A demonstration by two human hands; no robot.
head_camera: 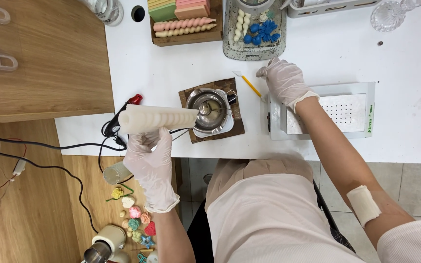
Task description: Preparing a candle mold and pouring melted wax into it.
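Note:
My left hand (148, 163), in a white glove, holds a long white ribbed silicone mould (158, 118) lying sideways, its end pointing at a small metal pouring pot (211, 108) that stands on a brown mat (237, 127). My right hand (283, 78), also gloved, rests with fingers apart on the white table, just beside a yellow-handled tool with a white tip (248, 84) and above the corner of a grey and white flat appliance (337, 114). A bandage wraps my right forearm.
At the back stand a wooden box with pink and cream twisted candles (183, 25), a speckled tray with blue flower shapes (257, 34) and a glass dish (388, 14). Black cables (108, 131) trail left. Small coloured wax shapes (135, 219) lie on the wooden floor, near a wooden cabinet (45, 58).

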